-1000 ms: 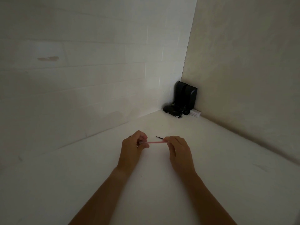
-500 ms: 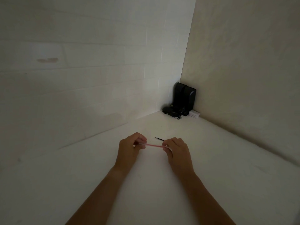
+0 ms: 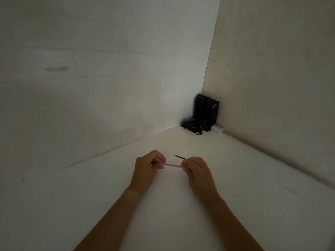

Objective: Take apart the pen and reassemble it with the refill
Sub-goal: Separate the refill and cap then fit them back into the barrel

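Note:
A thin pink pen [image 3: 174, 165] is held level between both hands just above the white table [image 3: 235, 205]. My left hand [image 3: 147, 166] pinches its left end with curled fingers. My right hand [image 3: 198, 172] pinches its right end; both pen ends are hidden by my fingers. A thin dark refill [image 3: 179, 156] lies on the table just behind the pen, its right end hidden behind my right hand.
In the far corner stands a black device [image 3: 206, 113] with dark cables [image 3: 192, 126] at its foot and a small white box [image 3: 217, 130] beside it. White walls close in the table at left and right.
Both hands with the pen have drifted slightly down and left in view. The grip on the pen looks the same; the refill has not moved.

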`<state>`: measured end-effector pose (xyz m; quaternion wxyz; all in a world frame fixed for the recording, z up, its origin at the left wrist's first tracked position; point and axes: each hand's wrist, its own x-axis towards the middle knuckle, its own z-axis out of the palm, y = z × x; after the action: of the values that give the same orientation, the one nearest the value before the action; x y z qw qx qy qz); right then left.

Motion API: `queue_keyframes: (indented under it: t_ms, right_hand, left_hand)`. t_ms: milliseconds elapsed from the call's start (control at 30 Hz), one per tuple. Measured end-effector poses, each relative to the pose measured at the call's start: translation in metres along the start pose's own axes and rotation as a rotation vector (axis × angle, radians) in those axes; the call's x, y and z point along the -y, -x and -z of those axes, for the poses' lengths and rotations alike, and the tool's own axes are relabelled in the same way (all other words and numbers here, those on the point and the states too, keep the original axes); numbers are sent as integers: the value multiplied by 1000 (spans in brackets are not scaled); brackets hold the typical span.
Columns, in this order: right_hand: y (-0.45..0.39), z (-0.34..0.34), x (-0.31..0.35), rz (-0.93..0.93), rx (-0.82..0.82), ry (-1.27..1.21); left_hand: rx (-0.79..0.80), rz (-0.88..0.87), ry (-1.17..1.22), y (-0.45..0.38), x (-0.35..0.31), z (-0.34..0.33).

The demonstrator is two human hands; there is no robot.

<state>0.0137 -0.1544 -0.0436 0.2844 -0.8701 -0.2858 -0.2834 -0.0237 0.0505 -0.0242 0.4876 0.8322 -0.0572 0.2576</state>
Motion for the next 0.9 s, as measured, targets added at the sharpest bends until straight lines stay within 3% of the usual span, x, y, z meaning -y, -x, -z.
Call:
queue_keyframes:
  t_ms: [200,400,667,900]
  right_hand:
    - [4,-10,1,-145,54,146]
    - [1,-11,-6,-179,56,157]
    - [1,-10,-5,-209,62,194]
    - [-1,8,5,-283,83,147]
  left_hand:
    - [10,-63,-250,3,23,-14]
    - [32,-73,-311,-5,32,-24]
    - [53,-119,-291,-12,42,-24]
    - [76,7,-255,-4,14,-9]
